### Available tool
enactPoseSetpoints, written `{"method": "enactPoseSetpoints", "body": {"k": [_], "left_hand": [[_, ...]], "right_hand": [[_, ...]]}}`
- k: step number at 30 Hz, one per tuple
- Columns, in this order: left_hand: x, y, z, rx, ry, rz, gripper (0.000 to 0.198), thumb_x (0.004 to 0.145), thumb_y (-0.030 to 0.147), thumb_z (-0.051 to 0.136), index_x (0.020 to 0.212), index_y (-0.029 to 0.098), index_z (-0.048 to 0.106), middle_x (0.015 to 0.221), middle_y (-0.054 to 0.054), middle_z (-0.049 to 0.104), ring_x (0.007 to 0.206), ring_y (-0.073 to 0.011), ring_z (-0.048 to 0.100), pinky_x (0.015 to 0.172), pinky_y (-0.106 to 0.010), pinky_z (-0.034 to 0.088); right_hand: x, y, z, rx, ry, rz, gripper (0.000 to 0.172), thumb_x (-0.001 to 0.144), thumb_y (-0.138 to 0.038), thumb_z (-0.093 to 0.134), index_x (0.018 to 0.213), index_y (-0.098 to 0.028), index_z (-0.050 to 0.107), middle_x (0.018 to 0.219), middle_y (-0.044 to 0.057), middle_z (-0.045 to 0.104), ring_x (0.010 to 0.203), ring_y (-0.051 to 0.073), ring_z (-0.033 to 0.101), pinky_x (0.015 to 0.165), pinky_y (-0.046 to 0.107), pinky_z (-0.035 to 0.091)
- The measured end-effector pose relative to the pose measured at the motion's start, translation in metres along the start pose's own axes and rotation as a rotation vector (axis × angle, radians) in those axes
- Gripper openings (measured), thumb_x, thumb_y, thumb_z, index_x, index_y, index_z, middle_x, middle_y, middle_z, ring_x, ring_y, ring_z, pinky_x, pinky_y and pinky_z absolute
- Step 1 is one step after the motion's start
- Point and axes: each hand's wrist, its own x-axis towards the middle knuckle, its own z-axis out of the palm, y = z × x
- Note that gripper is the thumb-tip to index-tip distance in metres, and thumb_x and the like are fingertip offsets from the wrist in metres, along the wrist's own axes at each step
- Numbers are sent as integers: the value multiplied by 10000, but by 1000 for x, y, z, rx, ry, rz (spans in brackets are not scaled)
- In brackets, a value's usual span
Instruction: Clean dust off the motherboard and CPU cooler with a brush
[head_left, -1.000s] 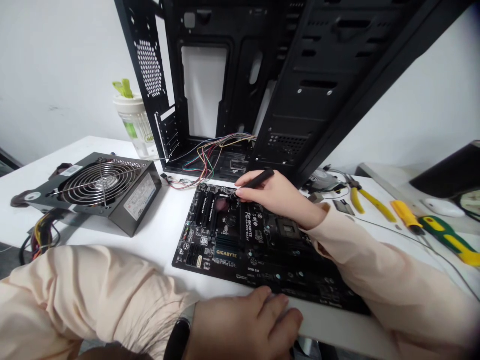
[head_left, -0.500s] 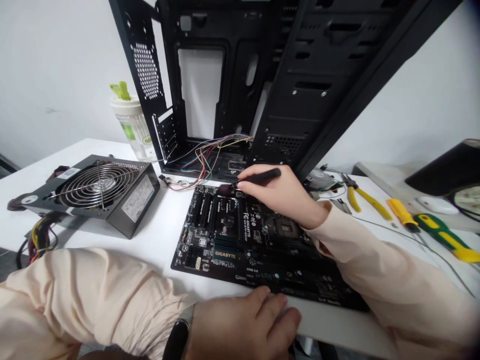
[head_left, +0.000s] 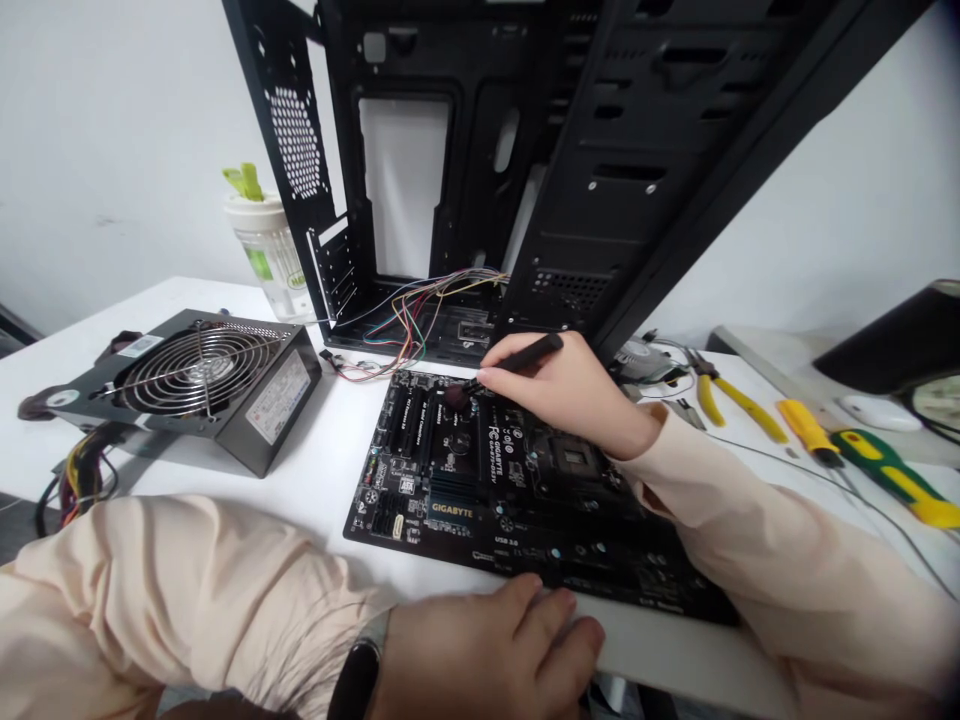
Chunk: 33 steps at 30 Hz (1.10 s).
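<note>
My right hand (head_left: 559, 385) pinches the black handle of a soft brush (head_left: 525, 358). The dark bristle head touches or hovers just over the upper left part of a black motherboard (head_left: 465, 455), which lies flat on the white table. Below the motherboard's near edge rests my left hand (head_left: 502, 640), palm down, its fingers spread along the table edge and holding nothing. The fingertips lie close against the board's front edge; whether they press on it I cannot tell.
Behind the motherboard stands an open black computer case (head_left: 480, 180) with thin coloured wires (head_left: 412, 310) spilling out. A power supply (head_left: 217, 385) sits left, a bottle (head_left: 270, 255) behind it. Pliers (head_left: 739, 400), a yellow screwdriver (head_left: 810, 430) and a green-yellow screwdriver (head_left: 892, 475) lie right.
The brush head has shifted slightly toward me and to the right, from the motherboard's far edge onto its surface. My left hand stays where it was.
</note>
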Motion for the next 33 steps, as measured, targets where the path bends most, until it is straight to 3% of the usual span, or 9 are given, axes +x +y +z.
{"method": "enactPoseSetpoints", "body": {"k": [2,6,10,14,17,21,25,29,33], "left_hand": [[0,0,0,7,3,20,338,972,259,375,1046,117,673,999,-33,695,912,-148,616,862,-260,445],[-2,2,2,18,6,-25,329,967,285,392,1054,128,669,999,-31,694,879,-141,621,877,-251,437],[-3,4,4,21,7,-36,327,963,301,405,1078,130,659,1006,-32,696,868,-138,625,879,-248,437],[0,1,2,24,34,-18,357,977,248,344,1037,139,679,985,-19,698,888,-136,608,878,-247,427],[1,0,0,18,37,-3,376,982,239,325,1029,135,683,983,-24,697,892,-139,603,870,-249,427],[-1,1,1,8,28,-21,345,972,267,367,1053,126,672,986,-27,699,887,-140,610,861,-245,437],[-3,3,5,19,8,-22,344,974,281,370,1073,129,661,1009,-30,698,887,-142,625,878,-247,440],[-3,3,4,23,7,-21,337,970,284,382,1074,132,664,1003,-33,698,887,-141,623,882,-250,438],[0,1,0,34,34,14,374,980,242,332,1023,137,689,984,-31,699,897,-142,611,868,-256,435]], "right_hand": [[0,-1,2,20,-37,12,170,765,-319,629,751,-174,718,701,2,696,627,133,604,579,239,432],[-2,4,8,-68,-86,-47,161,798,-302,619,820,-182,724,804,11,724,719,149,639,687,260,458],[-4,2,4,-98,-40,-138,136,808,-272,622,827,-187,728,865,13,731,799,158,657,779,268,470],[-4,-9,-6,-7,33,-110,132,780,-267,626,760,-180,724,750,-5,711,678,125,627,641,227,458],[-4,-14,-7,31,-78,-44,129,752,-273,636,718,-179,717,663,-14,684,600,114,593,559,220,428],[-4,-6,2,-11,-176,-50,123,781,-257,620,776,-192,726,758,-9,719,683,125,634,646,230,460],[-3,6,8,-119,-121,-125,134,814,-258,621,866,-198,730,901,12,730,828,161,660,794,272,479],[-3,6,5,-137,-88,-173,134,818,-241,617,876,-194,728,917,21,726,848,164,658,818,279,479],[-3,-5,-4,-25,9,-111,131,777,-257,621,781,-175,723,752,3,705,683,128,619,653,235,456]]}}
